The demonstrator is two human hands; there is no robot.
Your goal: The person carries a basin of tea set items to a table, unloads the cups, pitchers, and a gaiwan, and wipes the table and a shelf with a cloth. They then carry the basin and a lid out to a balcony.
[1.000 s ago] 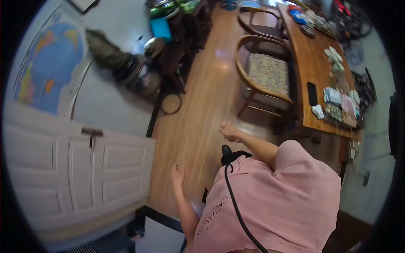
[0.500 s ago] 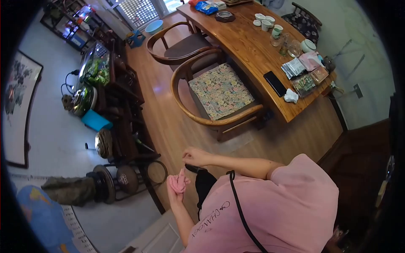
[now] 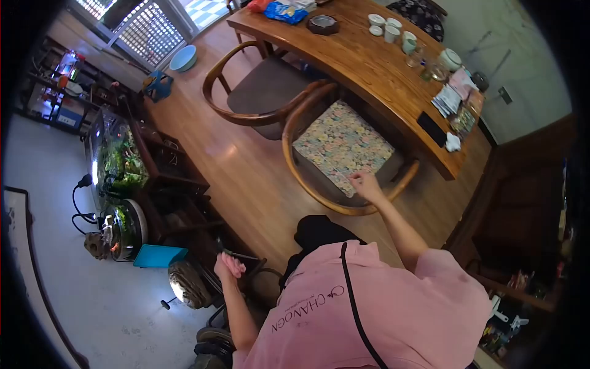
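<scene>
A crumpled pink cloth [image 3: 233, 265] is held in my left hand [image 3: 222, 267], low beside the dark shelf unit [image 3: 178, 215]. My right hand [image 3: 364, 183] is over the front edge of the flowered cushion [image 3: 344, 147] on the near wooden chair [image 3: 294, 166]. Its fingers are curled together, and whatever they may hold is too small to make out. Whether this hand touches the cushion I cannot tell.
A long wooden table [image 3: 362, 67] carries cups [image 3: 391, 32], a black phone [image 3: 432, 128], packets and an ashtray [image 3: 322, 24]. Another chair [image 3: 264, 86] stands beyond. On the left are an aquarium [image 3: 120, 154], a glass bowl [image 3: 126, 227] and a blue basin [image 3: 183, 58].
My right hand has moved right and up to the cushioned chair. My left hand, still with the pink cloth, has shifted left toward the shelf unit. The view has turned and moved forward.
</scene>
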